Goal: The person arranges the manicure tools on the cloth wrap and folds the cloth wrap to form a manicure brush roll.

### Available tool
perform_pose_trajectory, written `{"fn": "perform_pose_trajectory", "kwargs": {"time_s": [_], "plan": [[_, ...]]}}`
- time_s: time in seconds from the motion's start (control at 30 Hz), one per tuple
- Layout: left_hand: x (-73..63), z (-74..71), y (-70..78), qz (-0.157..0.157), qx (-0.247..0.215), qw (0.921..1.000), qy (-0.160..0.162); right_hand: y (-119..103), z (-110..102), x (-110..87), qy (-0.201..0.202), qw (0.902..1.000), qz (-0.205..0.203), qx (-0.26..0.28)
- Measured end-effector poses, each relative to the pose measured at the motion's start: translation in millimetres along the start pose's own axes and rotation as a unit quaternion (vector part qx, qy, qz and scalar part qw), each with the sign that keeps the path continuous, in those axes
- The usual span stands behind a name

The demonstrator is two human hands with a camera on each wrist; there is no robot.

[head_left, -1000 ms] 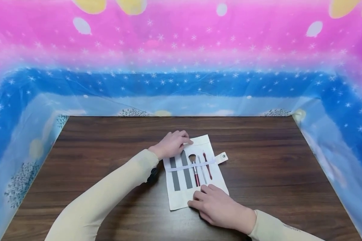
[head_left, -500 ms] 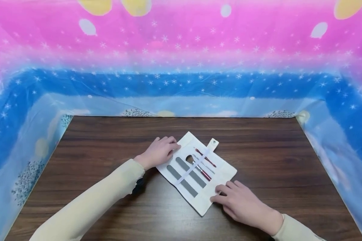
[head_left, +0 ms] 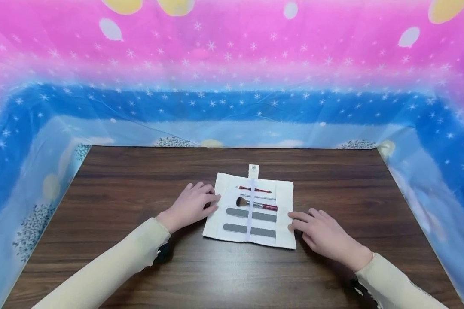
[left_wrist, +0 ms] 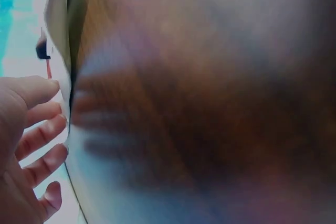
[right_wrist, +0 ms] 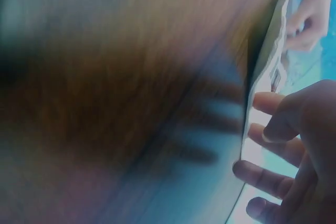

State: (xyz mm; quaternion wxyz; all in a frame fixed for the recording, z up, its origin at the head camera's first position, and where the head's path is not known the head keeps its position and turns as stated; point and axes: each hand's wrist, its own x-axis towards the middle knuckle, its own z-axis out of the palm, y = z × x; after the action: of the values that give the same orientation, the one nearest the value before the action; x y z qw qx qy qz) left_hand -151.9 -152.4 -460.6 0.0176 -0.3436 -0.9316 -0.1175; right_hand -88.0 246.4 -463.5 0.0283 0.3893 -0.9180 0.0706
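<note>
A white fabric tool roll (head_left: 285, 214) lies unfolded on the wooden table, its snap tab (head_left: 253, 171) pointing to the far side. Under its elastic band sit a slim red tool (head_left: 261, 190), a thin silver tool (head_left: 263, 197), a makeup brush (head_left: 268, 207) with a red handle and two grey nail files (head_left: 264, 216). My left hand (head_left: 191, 205) has its fingertips at the roll's left edge, fingers loosely bent. At the right edge, my right hand (head_left: 326, 234) touches the border with relaxed fingers. Both wrist views show fingertips along the fabric's edge (left_wrist: 60, 51).
Dark wood table (head_left: 131, 171) surrounds the roll. A pink and blue cloth backdrop (head_left: 232, 107) with snowflakes stands along the far edge and both sides.
The tool roll has turned counterclockwise, its snap tab swinging from the right to the far side. My left hand has moved left and nearer; my right hand has moved right and slightly away.
</note>
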Motion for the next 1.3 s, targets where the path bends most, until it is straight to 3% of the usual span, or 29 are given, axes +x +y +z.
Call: {"fn": "perform_pose_trajectory", "kwargs": {"time_s": [0.13,0.3,0.57,0.9,1.07,1.3], "plan": [[-9.6,2.3,6.7,0.012,0.029,0.9994,0.016,15.6,3.1,2.9,-0.012,0.9995,0.004,0.028],[-15.1,4.1,12.7,0.006,0.035,0.9991,0.024,30.3,7.3,4.3,-0.014,0.9970,0.006,0.075],[-23.2,2.2,19.5,-0.016,-0.033,0.9990,0.026,21.5,3.8,4.9,-0.015,0.9894,0.023,0.143],[-45.8,7.5,40.2,0.028,-0.073,0.9969,-0.005,6.5,5.2,10.9,-0.005,0.9958,-0.046,0.080],[-46.6,8.6,43.8,0.043,-0.070,0.9966,0.006,5.6,3.5,12.8,0.001,0.9944,-0.046,0.095],[-42.0,4.9,42.6,0.049,-0.108,0.9929,0.011,2.5,1.1,14.1,0.014,0.9927,-0.026,0.116]]}}
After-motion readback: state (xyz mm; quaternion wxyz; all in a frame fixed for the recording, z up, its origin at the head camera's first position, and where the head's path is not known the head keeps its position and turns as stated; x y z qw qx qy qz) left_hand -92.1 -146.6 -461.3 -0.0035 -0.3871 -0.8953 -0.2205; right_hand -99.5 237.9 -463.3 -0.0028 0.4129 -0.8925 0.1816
